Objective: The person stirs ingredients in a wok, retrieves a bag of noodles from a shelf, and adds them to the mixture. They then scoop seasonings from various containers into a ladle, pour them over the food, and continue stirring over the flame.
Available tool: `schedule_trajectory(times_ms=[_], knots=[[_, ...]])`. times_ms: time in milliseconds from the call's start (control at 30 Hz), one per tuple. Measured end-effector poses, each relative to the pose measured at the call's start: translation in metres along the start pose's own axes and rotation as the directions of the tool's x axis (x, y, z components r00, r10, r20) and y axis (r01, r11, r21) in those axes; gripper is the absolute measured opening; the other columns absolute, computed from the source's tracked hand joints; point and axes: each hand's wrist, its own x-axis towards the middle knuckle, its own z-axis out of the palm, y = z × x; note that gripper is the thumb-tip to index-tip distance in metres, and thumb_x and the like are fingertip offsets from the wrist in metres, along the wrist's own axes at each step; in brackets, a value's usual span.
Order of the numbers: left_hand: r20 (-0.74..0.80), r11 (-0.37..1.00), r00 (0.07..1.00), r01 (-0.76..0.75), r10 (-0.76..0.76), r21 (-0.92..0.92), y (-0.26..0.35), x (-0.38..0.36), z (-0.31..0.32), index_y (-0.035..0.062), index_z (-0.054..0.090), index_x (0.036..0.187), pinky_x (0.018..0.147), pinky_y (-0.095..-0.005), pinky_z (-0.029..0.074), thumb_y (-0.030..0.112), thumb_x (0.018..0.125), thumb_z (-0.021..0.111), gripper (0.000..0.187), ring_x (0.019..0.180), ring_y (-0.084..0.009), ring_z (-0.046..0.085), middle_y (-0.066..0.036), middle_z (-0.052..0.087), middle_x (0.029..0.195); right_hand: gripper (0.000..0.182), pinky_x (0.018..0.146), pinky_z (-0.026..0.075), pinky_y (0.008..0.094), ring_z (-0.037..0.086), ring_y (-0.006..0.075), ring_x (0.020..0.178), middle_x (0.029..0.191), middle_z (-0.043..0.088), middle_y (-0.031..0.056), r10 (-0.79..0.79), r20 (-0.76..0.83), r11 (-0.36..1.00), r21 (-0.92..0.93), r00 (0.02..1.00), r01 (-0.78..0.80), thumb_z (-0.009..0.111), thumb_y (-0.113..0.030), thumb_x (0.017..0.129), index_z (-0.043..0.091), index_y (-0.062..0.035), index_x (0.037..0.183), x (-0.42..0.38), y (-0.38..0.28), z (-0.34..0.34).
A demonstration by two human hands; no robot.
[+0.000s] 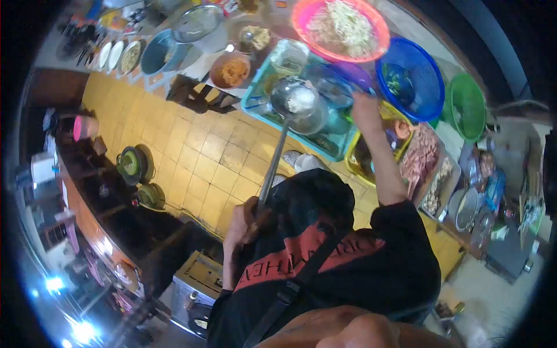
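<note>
My left hand (242, 221) is wrapped round the long handle of a metal ladle (277, 156), low in front of my body. The ladle's wide round bowl is over the teal tray (342, 152) and has a white heap (300, 100) in it. My right hand (366, 110) is stretched out above the right side of that tray, by the purple bowl (354, 74) and the yellow basket (355, 165). Its fingers look closed, but what they hold is too blurred to make out. A clear container (290, 56) stands at the tray's back.
A pink basin (297, 20) of shredded vegetables, a blue basket (438, 87) and a green basket (467, 107) line the back. Pale pink meat pieces (420, 153) lie to the right. An orange-filled bowl (232, 69) stands left. Yellow tiles (203, 151) cover the floor; a stove (197, 278) is lower left.
</note>
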Motion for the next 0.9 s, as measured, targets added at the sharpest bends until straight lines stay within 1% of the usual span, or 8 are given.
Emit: schedule_trajectory(times_ms=[100,167,367,433,567,733,800,900], knots=[[0.025,0.999,1.0,0.011,-0.01,-0.031,-0.002,0.001,-0.001,-0.0025,0.056,0.085,0.054,-0.0347,0.04,0.025,0.079,0.065,0.029,0.056,-0.0206,0.048,-0.014,0.053,0.063,0.029,0.082,0.049,0.0428,0.059,0.0361,0.096,0.108,0.058,0.0225,-0.004,-0.124,0.997,-0.082,0.992,-0.006,0.055,-0.012,0.083,0.056,-0.0013,0.111,-0.035,-0.021,0.015],[0.012,0.988,0.999,0.035,-0.034,-0.15,-0.015,0.002,0.003,-0.0024,0.056,0.082,0.053,-0.0327,0.039,0.023,0.079,0.066,0.027,0.055,-0.0175,0.045,-0.011,0.053,0.061,0.04,0.088,0.045,0.0423,0.052,0.0371,0.107,0.121,0.049,0.0225,-0.015,-0.263,0.994,0.102,0.965,0.044,0.06,-0.014,0.083,0.05,-0.0006,0.119,-0.07,-0.051,-0.006],[0.075,0.994,0.997,0.005,0.003,-0.105,0.001,0.003,-0.008,-0.002,0.056,0.082,0.053,-0.0327,0.038,0.023,0.078,0.065,0.027,0.056,-0.0169,0.045,-0.009,0.05,0.061,0.05,0.092,0.042,0.0421,0.048,0.0371,0.112,0.119,0.047,0.0242,0.301,-0.387,0.925,0.339,0.871,-0.169,0.066,-0.012,0.08,0.043,0.0017,0.122,-0.175,-0.052,-0.011],[0.089,0.998,0.996,-0.02,0.025,-0.058,0.001,0.007,-0.009,-0.0018,0.056,0.082,0.053,-0.0327,0.038,0.023,0.079,0.065,0.026,0.056,-0.0167,0.045,-0.009,0.05,0.06,0.052,0.086,0.044,0.0366,0.048,0.0299,0.108,0.115,0.047,0.0206,0.551,-0.454,0.799,0.528,0.7,-0.287,0.069,-0.009,0.08,0.039,0.003,0.121,-0.188,-0.037,-0.012],[0.118,0.996,0.989,-0.09,0.092,-0.023,-0.002,0.014,-0.008,-0.0016,0.057,0.083,0.053,-0.0333,0.039,0.023,0.078,0.066,0.027,0.056,-0.017,0.045,-0.009,0.05,0.06,0.067,0.092,0.041,0.039,0.049,0.0329,0.11,0.115,0.048,0.0241,0.607,-0.529,0.744,0.64,0.593,-0.19,0.076,-0.007,0.07,0.036,0.0053,0.123,-0.143,0.0,0.021],[0.148,0.99,0.979,-0.139,0.141,-0.024,0.0,0.004,-0.012,-0.0015,0.059,0.088,0.055,-0.0346,0.04,0.026,0.079,0.066,0.03,0.058,-0.0194,0.05,-0.011,0.055,0.064,0.071,0.085,0.046,0.0372,0.06,0.0304,0.094,0.102,0.059,0.0174,0.734,-0.482,0.65,0.703,0.478,-0.289,0.081,-0.008,0.061,0.042,-0.0002,0.12,-0.115,0.013,0.05],[0.154,0.991,0.979,-0.125,0.13,-0.045,-0.002,-0.003,-0.011,-0.0017,0.059,0.089,0.056,-0.0355,0.041,0.027,0.079,0.067,0.031,0.059,-0.0212,0.053,-0.013,0.057,0.065,0.066,0.083,0.047,0.038,0.062,0.0299,0.093,0.1,0.062,0.0148,0.702,-0.503,0.66,0.725,0.505,-0.196,0.08,-0.007,0.06,0.047,-0.0026,0.116,-0.113,0.004,0.034],[0.097,0.971,0.967,-0.238,0.234,0.032,-0.013,-0.008,-0.007,-0.0022,0.058,0.091,0.058,-0.0383,0.043,0.027,0.079,0.067,0.032,0.06,-0.0281,0.056,-0.018,0.059,0.068,0.062,0.085,0.047,0.0402,0.06,0.0341,0.097,0.103,0.062,0.0166,0.476,-0.414,0.854,0.429,0.776,-0.294,0.078,-0.015,0.06,0.051,-0.0035,0.114,-0.099,-0.008,-0.021]])
